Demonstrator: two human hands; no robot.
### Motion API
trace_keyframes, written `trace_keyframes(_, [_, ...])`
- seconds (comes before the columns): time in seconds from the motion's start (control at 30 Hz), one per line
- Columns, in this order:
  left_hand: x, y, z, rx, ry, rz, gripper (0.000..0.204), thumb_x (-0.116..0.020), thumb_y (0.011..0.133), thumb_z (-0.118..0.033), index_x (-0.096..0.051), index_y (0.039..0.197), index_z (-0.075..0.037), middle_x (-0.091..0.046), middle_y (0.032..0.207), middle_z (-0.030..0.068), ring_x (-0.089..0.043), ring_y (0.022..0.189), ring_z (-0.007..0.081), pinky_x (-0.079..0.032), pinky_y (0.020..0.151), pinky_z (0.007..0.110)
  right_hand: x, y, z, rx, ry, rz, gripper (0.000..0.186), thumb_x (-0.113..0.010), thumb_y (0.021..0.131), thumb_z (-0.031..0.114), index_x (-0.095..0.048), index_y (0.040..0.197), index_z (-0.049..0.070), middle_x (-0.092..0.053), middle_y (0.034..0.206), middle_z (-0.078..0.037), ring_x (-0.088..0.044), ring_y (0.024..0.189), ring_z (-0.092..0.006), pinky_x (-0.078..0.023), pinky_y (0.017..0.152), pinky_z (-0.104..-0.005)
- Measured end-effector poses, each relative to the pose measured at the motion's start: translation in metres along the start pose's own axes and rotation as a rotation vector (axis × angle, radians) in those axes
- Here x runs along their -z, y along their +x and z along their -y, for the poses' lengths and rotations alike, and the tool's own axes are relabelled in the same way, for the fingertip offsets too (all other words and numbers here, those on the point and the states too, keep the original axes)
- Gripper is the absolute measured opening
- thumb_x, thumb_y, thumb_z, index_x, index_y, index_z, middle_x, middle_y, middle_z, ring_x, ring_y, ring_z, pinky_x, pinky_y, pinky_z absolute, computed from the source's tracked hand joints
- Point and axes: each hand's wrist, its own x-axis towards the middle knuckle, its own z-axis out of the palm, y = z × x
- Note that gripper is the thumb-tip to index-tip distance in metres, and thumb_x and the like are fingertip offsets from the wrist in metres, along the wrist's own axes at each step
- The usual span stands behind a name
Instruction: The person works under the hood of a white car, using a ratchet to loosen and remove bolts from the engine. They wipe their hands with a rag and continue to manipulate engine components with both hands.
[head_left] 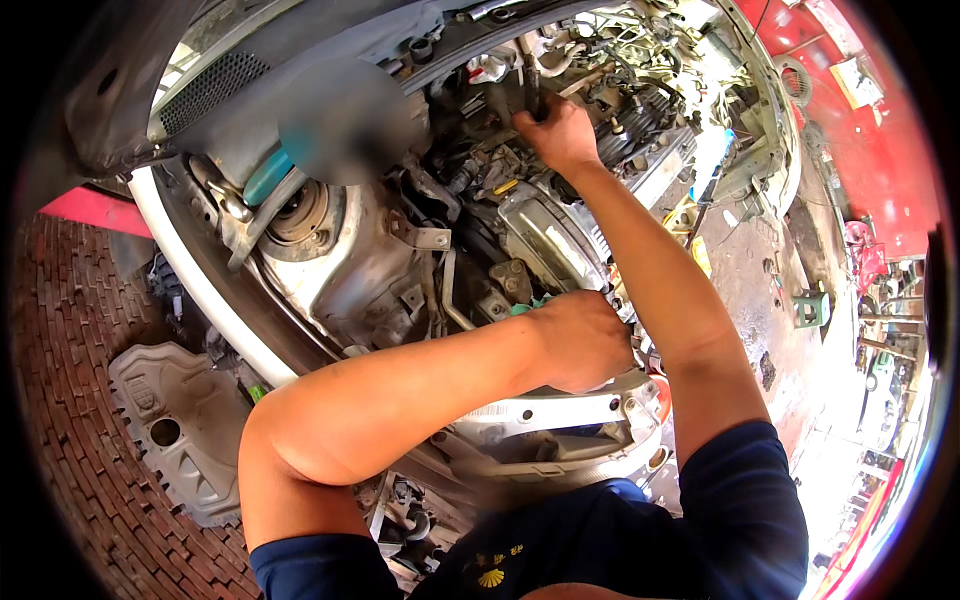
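Observation:
An open engine bay with its engine exposed lies in front of me. My left hand (585, 340) is closed in a fist at the front edge of the bay, just behind the pale front crossmember (530, 412). Its fingers point down and away, so what they grip is hidden. A bit of green material (530, 305) shows beside its knuckles. Farther in, my right hand (562, 135) reaches over the engine, its fingers curled around a dark upright tube (531, 85). Near it lie cables and hoses (640, 85). A ribbed metal housing (545, 232) sits between my hands.
At left, a round strut mount (300, 222) stands in the inner fender, beside a teal object (268, 178). A white fender edge (195, 270) borders the bay. A grey undertray-like cover (180, 425) rests on the brick floor (75, 400). At right are a red panel (880, 150) and a green box (812, 309).

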Motion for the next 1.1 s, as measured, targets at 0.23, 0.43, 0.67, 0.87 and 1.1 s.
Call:
trace_keyframes(0.23, [-0.009,-0.001,0.004,-0.010,-0.057,-0.028,0.019,-0.066,0.087,-0.025,-0.072,0.077,-0.010,-0.074,0.078,0.0099,-0.075,0.082,0.0300,-0.057,0.080,0.044,-0.004,0.004,-0.011,0.001,0.112,-0.065,0.063,-0.075,0.088,0.046,-0.063,0.128,0.000,-0.074,0.116,-0.028,-0.070,0.112,-0.0438,-0.056,0.099,-0.0493])
trace_keyframes(0.43, [-0.016,-0.002,0.005,0.032,-0.053,0.018,0.025,-0.067,0.095,-0.034,-0.074,0.087,-0.011,-0.076,0.089,0.0075,-0.075,0.092,0.0281,-0.056,0.088,0.043,0.009,-0.002,0.006,-0.146,0.049,0.013,0.066,-0.066,0.088,0.061,-0.074,0.116,0.002,-0.076,0.111,-0.024,-0.072,0.110,-0.0409,-0.059,0.097,-0.0479])
trace_keyframes(0.67, [-0.001,0.003,0.004,0.021,0.021,0.186,0.031,-0.065,0.099,-0.041,-0.073,0.098,-0.011,-0.075,0.094,0.0079,-0.075,0.094,0.0287,-0.056,0.087,0.043,0.007,-0.004,0.004,-0.234,0.090,-0.159,0.059,-0.074,0.086,0.061,-0.075,0.109,0.006,-0.077,0.111,-0.022,-0.073,0.109,-0.0384,-0.058,0.096,-0.0483])
trace_keyframes(0.87, [-0.002,0.006,0.007,0.036,0.001,0.256,0.037,-0.060,0.102,-0.044,-0.069,0.099,-0.008,-0.074,0.093,0.0103,-0.074,0.093,0.0312,-0.055,0.085,0.045,0.011,-0.008,0.003,-0.237,0.072,-0.145,0.056,-0.071,0.092,0.056,-0.070,0.115,0.005,-0.077,0.109,-0.018,-0.072,0.109,-0.0373,-0.054,0.099,-0.0494])
trace_keyframes(1.1, [-0.005,0.007,0.009,0.037,0.003,0.241,0.037,-0.059,0.103,-0.043,-0.066,0.098,-0.007,-0.073,0.092,0.0098,-0.073,0.091,0.0321,-0.056,0.083,0.045,0.008,-0.010,0.002,-0.241,0.093,-0.203,0.039,-0.076,0.087,0.041,-0.071,0.106,0.007,-0.077,0.101,-0.018,-0.074,0.099,-0.0392,-0.059,0.088,-0.0502])
